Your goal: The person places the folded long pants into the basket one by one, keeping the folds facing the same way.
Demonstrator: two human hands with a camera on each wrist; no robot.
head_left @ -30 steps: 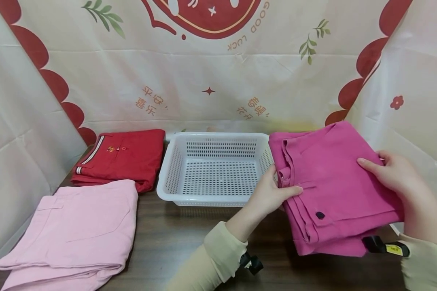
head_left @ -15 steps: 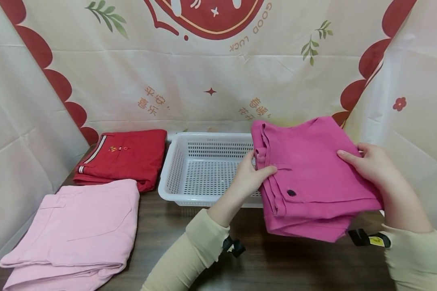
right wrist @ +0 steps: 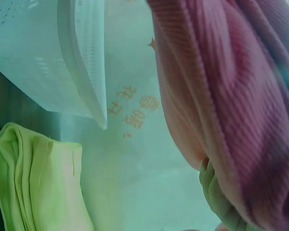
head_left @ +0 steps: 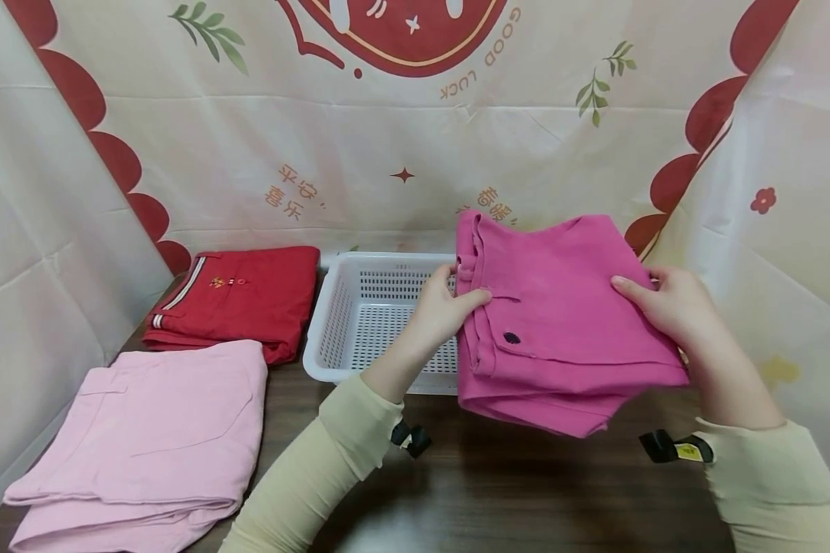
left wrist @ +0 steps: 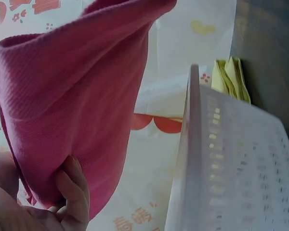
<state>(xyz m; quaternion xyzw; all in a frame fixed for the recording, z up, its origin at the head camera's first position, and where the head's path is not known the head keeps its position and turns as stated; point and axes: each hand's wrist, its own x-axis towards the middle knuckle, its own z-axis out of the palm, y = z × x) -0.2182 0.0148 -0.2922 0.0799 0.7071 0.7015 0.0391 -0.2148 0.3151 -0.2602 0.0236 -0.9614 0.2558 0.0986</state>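
Both hands hold up a folded pair of magenta trousers (head_left: 560, 284), a dark button showing near the waistband. My left hand (head_left: 439, 307) pinches the waistband side, thumb on top; in the left wrist view its curled fingers (left wrist: 74, 192) press the underside of the cloth. Across from it, my right hand (head_left: 671, 307) grips the other edge, thumb on top and fingers underneath. The bundle tilts toward me above the table and overlaps the right part of a white perforated basket (head_left: 330, 326). Inside, the visible part of the basket floor is bare.
Folded red trousers (head_left: 256, 299) lie left of the basket, with folded light pink trousers (head_left: 173, 430) in front of them. A folded yellow-green garment (right wrist: 53, 183) lies beside the basket, hidden in the head view. A printed cloth (head_left: 360, 146) hangs behind the dark wooden table (head_left: 526, 499).
Both hands have carried the magenta trousers leftward and slightly up, from beside the basket to overlapping its right part. The grip looks the same; the other clothes and the basket have stayed put.
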